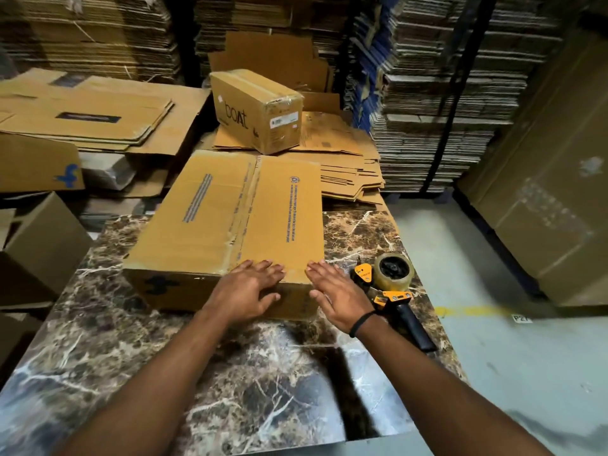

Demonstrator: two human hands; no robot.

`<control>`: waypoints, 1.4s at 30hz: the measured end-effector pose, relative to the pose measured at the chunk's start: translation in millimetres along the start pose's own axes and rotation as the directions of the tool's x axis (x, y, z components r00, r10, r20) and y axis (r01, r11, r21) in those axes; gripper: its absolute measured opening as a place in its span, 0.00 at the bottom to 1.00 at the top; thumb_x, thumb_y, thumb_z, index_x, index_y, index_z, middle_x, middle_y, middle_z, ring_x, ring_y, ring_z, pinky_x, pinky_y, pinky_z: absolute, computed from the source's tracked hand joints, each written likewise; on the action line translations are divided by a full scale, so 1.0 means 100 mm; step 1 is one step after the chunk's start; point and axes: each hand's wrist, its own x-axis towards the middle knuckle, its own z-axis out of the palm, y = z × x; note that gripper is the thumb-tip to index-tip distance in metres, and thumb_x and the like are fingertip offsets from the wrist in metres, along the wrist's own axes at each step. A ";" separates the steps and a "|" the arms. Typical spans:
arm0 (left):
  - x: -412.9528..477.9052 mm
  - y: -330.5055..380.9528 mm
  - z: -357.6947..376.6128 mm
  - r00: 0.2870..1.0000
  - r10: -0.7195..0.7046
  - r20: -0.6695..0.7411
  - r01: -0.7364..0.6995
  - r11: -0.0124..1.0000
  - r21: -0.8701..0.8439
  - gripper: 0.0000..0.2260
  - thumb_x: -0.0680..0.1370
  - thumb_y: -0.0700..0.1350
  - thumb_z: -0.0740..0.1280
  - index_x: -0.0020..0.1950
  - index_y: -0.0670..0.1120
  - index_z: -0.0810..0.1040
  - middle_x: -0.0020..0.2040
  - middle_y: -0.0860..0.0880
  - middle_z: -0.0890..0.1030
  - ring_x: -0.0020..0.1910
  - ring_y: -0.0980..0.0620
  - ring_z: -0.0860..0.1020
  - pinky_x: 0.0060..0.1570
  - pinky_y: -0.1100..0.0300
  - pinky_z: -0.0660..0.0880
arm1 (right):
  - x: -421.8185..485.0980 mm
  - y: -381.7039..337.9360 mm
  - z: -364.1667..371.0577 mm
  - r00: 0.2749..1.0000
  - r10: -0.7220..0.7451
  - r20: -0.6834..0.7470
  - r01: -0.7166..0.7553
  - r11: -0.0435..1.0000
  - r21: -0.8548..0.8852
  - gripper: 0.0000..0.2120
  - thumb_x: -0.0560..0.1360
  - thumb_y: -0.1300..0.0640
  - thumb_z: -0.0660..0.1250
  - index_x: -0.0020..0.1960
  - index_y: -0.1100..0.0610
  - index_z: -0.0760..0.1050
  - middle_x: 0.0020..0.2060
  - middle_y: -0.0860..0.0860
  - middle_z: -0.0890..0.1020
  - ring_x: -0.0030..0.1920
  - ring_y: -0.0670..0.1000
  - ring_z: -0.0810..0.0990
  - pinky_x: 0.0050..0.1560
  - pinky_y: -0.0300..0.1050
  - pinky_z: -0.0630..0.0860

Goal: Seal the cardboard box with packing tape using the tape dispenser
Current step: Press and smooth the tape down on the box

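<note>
Stacked flattened cartons wall in a marble-topped table where the cardboard box lies, flaps closed.

Left hand presses flat, fingers spread, on the near edge; right hand hovers open and empty. The tape dispenser sits at 3 o'clock, untouched. Best to hold the worn centre seam shut, then tape straight along it.

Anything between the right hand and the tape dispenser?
Nothing visible. The yellow-and-black tape dispenser lies on the marble table just right of the open right hand, beside the brown cardboard box.
</note>
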 end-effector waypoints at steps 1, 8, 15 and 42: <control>-0.07 -0.13 -0.04 0.999 -0.046 -0.009 0.046 0.999 0.002 0.25 0.78 0.59 0.59 0.74 0.58 0.58 0.74 0.60 0.58 0.74 0.59 0.54 0.74 0.54 0.50 | 0.00 0.03 -0.03 1.000 -0.005 0.017 0.006 1.000 -0.024 0.34 0.77 0.36 0.37 0.75 0.52 0.60 0.75 0.48 0.62 0.74 0.42 0.51 0.75 0.44 0.46; -0.30 -0.38 -0.16 0.984 -0.176 -0.003 0.176 0.983 0.054 0.33 0.74 0.67 0.56 0.75 0.51 0.59 0.75 0.54 0.59 0.75 0.53 0.54 0.73 0.54 0.49 | 0.27 -0.45 -0.03 1.000 -0.006 -0.015 0.004 0.992 -0.127 0.28 0.79 0.39 0.48 0.72 0.54 0.65 0.73 0.51 0.67 0.74 0.50 0.60 0.74 0.46 0.47; -0.55 -0.77 -0.19 0.969 -0.248 -0.008 0.248 0.969 -0.004 0.32 0.73 0.70 0.53 0.74 0.59 0.59 0.74 0.58 0.59 0.74 0.57 0.56 0.73 0.56 0.52 | 0.40 -0.58 0.06 0.991 -0.050 0.125 0.081 0.961 -0.262 0.26 0.80 0.43 0.51 0.76 0.49 0.56 0.76 0.47 0.60 0.76 0.47 0.54 0.76 0.48 0.48; -1.15 -1.31 -0.04 0.378 -0.907 -0.185 -0.007 0.197 -0.980 0.22 0.76 0.48 0.67 0.69 0.45 0.69 0.61 0.39 0.78 0.59 0.43 0.77 0.53 0.56 0.77 | 1.05 -1.67 0.44 0.980 -0.120 0.162 0.160 0.950 -0.268 0.30 0.77 0.42 0.59 0.75 0.53 0.59 0.74 0.52 0.65 0.74 0.52 0.61 0.74 0.49 0.54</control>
